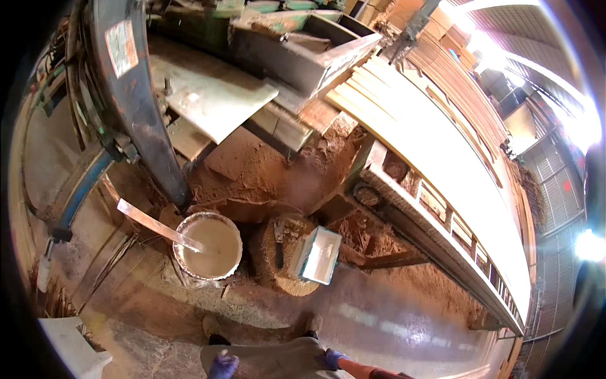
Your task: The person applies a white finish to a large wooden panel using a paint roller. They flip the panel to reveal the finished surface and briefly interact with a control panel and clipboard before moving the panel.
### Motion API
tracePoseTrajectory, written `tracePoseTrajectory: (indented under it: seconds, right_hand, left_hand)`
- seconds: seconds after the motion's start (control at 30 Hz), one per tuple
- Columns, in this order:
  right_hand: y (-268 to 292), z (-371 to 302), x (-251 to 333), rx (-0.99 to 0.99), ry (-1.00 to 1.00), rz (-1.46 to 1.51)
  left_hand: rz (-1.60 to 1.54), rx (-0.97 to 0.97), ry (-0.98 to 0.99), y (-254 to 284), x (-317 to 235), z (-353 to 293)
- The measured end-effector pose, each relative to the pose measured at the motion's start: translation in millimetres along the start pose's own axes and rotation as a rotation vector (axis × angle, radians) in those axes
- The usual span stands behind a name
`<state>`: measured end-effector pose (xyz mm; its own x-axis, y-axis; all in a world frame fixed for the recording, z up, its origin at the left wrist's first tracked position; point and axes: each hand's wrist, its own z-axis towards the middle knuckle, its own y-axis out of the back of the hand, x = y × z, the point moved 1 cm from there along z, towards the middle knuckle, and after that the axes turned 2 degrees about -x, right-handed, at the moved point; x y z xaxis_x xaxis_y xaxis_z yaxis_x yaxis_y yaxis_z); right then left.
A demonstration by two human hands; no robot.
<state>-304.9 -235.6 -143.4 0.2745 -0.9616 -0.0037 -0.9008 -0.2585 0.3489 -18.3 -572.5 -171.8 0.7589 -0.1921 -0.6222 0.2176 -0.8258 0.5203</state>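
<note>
The purple-gloved left hand (pixel 223 365) and right hand (pixel 331 359) are at the grey apron (pixel 271 359) (whether pinching it, I cannot tell). Ahead, the flat stick (pixel 151 222) leans unheld in the bucket (pixel 208 277); how much is done or left remains unclear.

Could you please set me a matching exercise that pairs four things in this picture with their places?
1. Round, white-rimmed bucket
2. Long, flat wooden stick
3. Small, open rectangular box with a white interior
4. Left hand in a purple-blue glove

A. In front of the grey garment
B. Dipped at one end into pale beige contents
C. On a rounded brown block
D. Standing left of that block

Pairs: 1-D, 2-B, 3-C, 4-A
</note>
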Motion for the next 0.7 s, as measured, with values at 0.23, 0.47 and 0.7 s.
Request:
tracePoseTrajectory:
  seconds: [0.23, 0.47, 0.7]
  right_hand:
    - [288.1, -81.8, 31.8, -0.952, 0.663, 0.107]
    - [573.0, -149.7, 90.6, -1.743, 0.638, 0.13]
    - [600.3, -108.6, 91.3, -1.522, 0.424, 0.106]
  left_hand:
    - [-0.276, -0.231, -0.124, 12.6, 63.5, -93.5]
    - [-0.504, 0.025, 0.629, -3.4, -41.7, -110.2]
    - [-0.502, 0.004, 0.473, 36.0, -105.8, -48.1]
